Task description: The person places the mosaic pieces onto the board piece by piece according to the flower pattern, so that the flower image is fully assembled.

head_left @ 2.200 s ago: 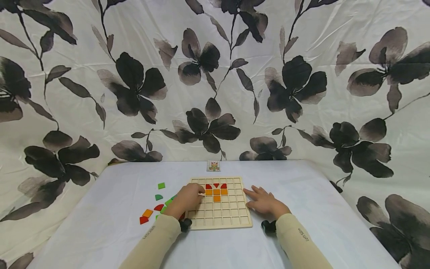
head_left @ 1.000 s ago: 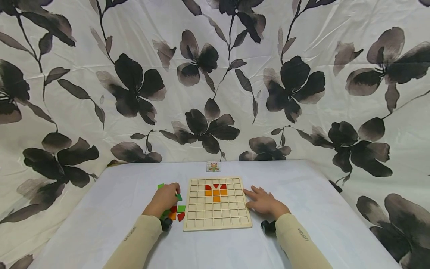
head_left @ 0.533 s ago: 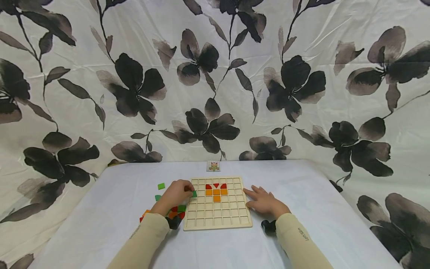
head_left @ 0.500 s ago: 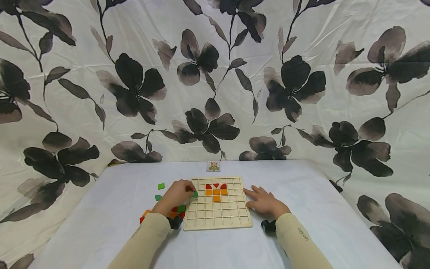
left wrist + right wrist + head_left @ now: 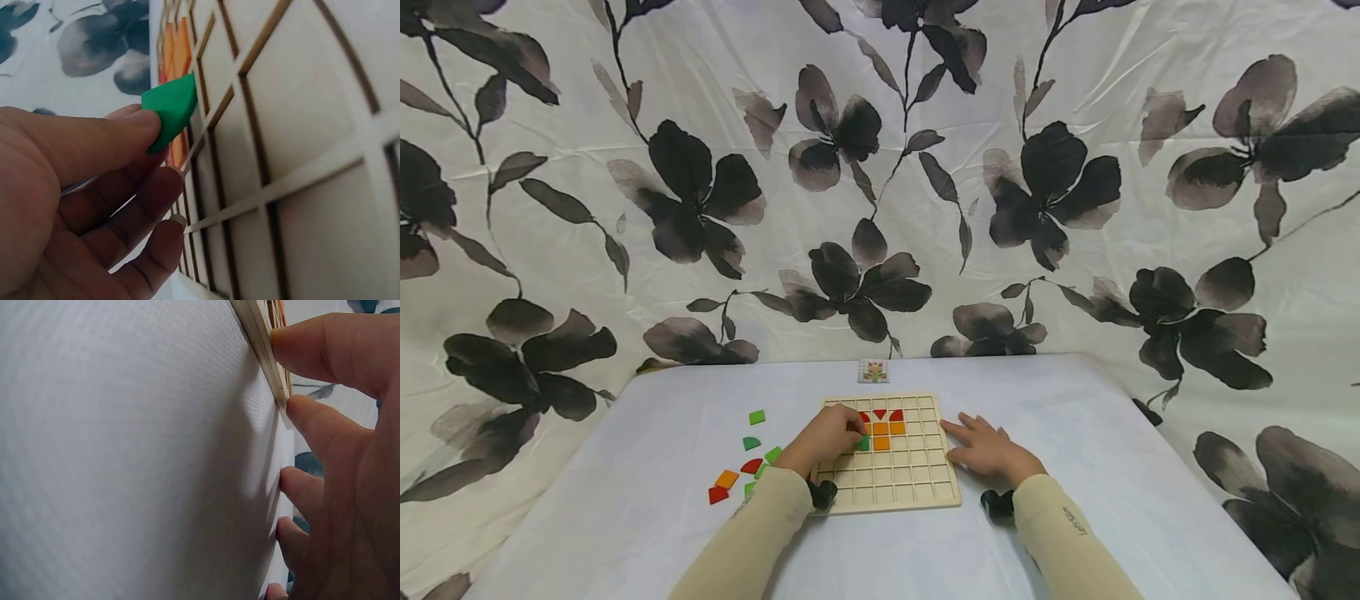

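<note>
My left hand (image 5: 826, 437) pinches a green quarter-circle tile (image 5: 170, 107) between thumb and forefinger, over the wooden grid board (image 5: 917, 492). In the head view the tile is at a cell just left of the lowest orange tile (image 5: 882, 443). Red tiles (image 5: 896, 415) and more orange tiles (image 5: 897, 428) sit in the board's upper cells, some partly covered by the hand. My right hand (image 5: 992, 450) touches the board's right edge with thumb and forefinger, its other fingers spread on the cloth, as the right wrist view shows.
Loose tiles lie left of the board: a green square (image 5: 757, 417), a green curved piece (image 5: 752, 443), an orange square (image 5: 727, 479), red pieces (image 5: 718, 495) and others partly behind the left forearm. A small pattern card (image 5: 873, 372) lies beyond the board on the white tablecloth (image 5: 1000, 542).
My left hand picked up the green tile from the loose pieces and carried it right, over the board to beside the orange tiles. The right hand has stayed at the board's edge.
</note>
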Motion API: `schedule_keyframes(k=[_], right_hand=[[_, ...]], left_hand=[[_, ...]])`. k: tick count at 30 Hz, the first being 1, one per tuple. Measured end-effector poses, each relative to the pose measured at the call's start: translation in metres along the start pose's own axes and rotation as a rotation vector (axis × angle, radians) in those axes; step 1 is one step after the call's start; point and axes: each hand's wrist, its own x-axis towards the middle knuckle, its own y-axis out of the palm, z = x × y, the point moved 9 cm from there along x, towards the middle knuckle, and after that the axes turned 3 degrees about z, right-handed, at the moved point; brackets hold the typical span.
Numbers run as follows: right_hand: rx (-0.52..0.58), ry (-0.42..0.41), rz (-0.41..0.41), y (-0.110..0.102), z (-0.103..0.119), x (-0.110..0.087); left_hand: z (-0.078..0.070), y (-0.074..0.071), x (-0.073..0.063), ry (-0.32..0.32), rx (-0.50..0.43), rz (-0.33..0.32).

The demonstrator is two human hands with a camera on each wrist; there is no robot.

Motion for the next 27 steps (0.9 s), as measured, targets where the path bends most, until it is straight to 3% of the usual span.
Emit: schedule_keyframes(k=[7, 15, 21, 27], right_hand=[[-0.017, -0.011, 0.007, -0.003, 0.004, 0.000], [-0.024, -0.016, 0.005, -0.005, 0.005, 0.001], [-0.011, -0.012, 0.005, -0.002, 0.003, 0.000], [-0.004, -0.013, 0.005, -0.001, 0.003, -0.002]], left_hand=[[-0.002, 0.003, 0.003, 0.020, 0.056, -0.008], [-0.008, 0.006, 0.008, 0.087, 0.148, -0.015], [-0.002, 0.006, 0.007, 0.048, 0.161, -0.039], [0.014, -0.017, -0.002, -0.034, 0.151, -0.103]])
